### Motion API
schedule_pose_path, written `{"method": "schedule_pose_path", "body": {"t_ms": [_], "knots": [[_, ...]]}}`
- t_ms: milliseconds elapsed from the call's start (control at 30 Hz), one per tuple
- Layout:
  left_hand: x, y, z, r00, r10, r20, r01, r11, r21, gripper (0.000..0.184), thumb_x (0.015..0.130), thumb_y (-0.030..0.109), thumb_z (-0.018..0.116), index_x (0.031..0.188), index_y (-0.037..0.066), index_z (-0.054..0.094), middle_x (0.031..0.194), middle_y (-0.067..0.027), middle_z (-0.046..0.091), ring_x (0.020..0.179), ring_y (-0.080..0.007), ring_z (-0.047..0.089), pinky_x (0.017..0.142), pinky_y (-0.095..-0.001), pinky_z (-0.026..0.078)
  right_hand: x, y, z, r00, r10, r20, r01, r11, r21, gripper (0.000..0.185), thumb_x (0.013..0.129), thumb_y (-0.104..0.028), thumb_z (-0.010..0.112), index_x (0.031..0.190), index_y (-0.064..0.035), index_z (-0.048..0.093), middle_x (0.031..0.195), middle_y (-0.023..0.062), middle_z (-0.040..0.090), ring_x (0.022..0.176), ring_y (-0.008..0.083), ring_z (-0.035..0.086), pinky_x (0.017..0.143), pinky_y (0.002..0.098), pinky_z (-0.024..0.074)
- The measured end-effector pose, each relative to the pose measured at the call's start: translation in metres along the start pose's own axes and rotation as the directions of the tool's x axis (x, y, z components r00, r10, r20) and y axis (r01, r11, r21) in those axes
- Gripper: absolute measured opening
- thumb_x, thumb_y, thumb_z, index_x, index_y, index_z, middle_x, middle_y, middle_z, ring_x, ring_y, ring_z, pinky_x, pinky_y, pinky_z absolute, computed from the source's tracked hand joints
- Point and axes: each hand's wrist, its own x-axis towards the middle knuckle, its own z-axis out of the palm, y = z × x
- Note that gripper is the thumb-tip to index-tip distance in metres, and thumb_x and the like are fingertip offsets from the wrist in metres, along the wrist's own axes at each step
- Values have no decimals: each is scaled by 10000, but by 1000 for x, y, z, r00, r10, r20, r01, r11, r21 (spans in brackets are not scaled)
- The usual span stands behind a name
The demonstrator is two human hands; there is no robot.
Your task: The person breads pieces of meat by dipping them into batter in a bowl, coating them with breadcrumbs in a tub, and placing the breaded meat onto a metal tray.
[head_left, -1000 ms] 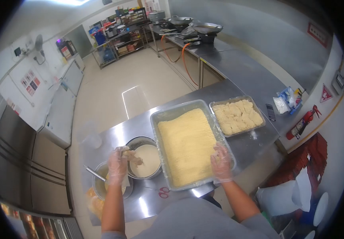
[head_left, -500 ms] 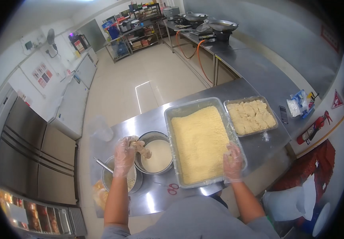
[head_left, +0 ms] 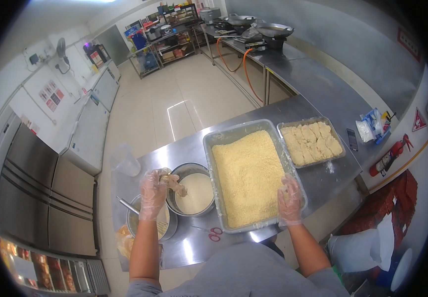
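My left hand [head_left: 153,194], in a clear plastic glove, is closed on a pale, wet piece of raw meat [head_left: 176,185]. The piece hangs over the left rim of a round metal pot [head_left: 178,210] with creamy white batter [head_left: 196,193] in it. My gloved right hand [head_left: 289,200] is at the right side of a large grey tub [head_left: 238,126], fingers loosely bent and apart, holding nothing visible. Yellow crumb coating [head_left: 248,173] fills much of the tub. Below my left hand stands a metal bowl [head_left: 173,225] with a whisk [head_left: 126,204] in it.
A tray of crumb-coated pieces [head_left: 313,142] sits beyond the tub on the right. Red-handled scissors [head_left: 215,234] lie at the steel table's [head_left: 186,247] front. A clear jug [head_left: 125,161] and plastic bag [head_left: 125,241] are at left. A phone [head_left: 352,139] lies far right.
My left hand and the meat have shifted slightly left. My right hand stays at the tub's right side.
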Motion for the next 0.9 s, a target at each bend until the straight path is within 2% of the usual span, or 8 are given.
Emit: {"method": "schedule_pose_path", "body": {"t_ms": [100,200,400,500,600,700,833,900], "knots": [[0,4,-1,1000,-11,1,12,998,-55,229,1052,-50,535,1148,-40,742,981,-159,836,899,-304,782,868,-413,621,-1,1,1,1000,18,1,-18,1000,12,376,970,-94,718,1334,-20,663,1503,225,622,1399,417,595,1191,507,465],[2,-1,-2,1000,-3,-18,3,1000,-18,232,1003,-72,573,1157,-23,739,975,-151,836,924,-329,779,991,-460,596,-2,4,3,1000,-1,-15,0,1000,-18,371,967,-90,720,1328,-23,667,1497,222,627,1395,415,598,1195,508,464],[3,21,-1,984,154,-84,-131,964,232,188,989,-40,590,1110,-2,729,968,-134,828,956,-389,766,1189,-552,451,-1,-1,1,998,56,-7,-56,998,-14,383,954,-83,729,1332,-49,673,1485,200,644,1391,408,601,1195,507,466],[-4,-4,11,965,261,-41,-219,876,430,171,1010,-17,581,1112,-4,717,962,-138,825,927,-392,771,1168,-538,465,-3,4,4,998,54,-14,-55,998,-11,392,942,-84,738,1328,-54,676,1480,192,654,1380,407,610,1186,506,473],[-12,-2,18,993,-114,-18,110,983,-146,165,1046,8,566,1135,-9,704,960,-146,824,899,-368,783,1092,-487,523,-2,1,3,997,70,-39,-69,997,24,382,936,-100,744,1310,-50,686,1473,193,663,1365,411,621,1178,506,477],[-11,-5,17,999,-31,-24,27,991,-131,161,1075,30,558,1131,-13,702,962,-153,824,883,-316,788,950,-421,579,0,0,2,998,46,-38,-45,999,17,361,943,-124,745,1292,-46,696,1466,204,664,1360,418,625,1176,509,475],[-2,3,15,993,119,-28,-116,989,94,161,1047,6,595,1141,-7,725,956,-137,828,889,-283,790,956,-409,589,1,0,1,999,27,-37,-27,1000,10,354,955,-139,743,1292,-42,696,1458,219,664,1357,425,627,1174,515,474],[3,22,10,995,95,-2,-94,988,119,230,984,-47,643,1186,-6,745,975,-140,823,921,-272,798,954,-385,611,1,3,1,999,8,-33,-8,1000,-1,357,960,-144,743,1298,-41,692,1460,225,660,1360,427,626,1176,516,474]]}}
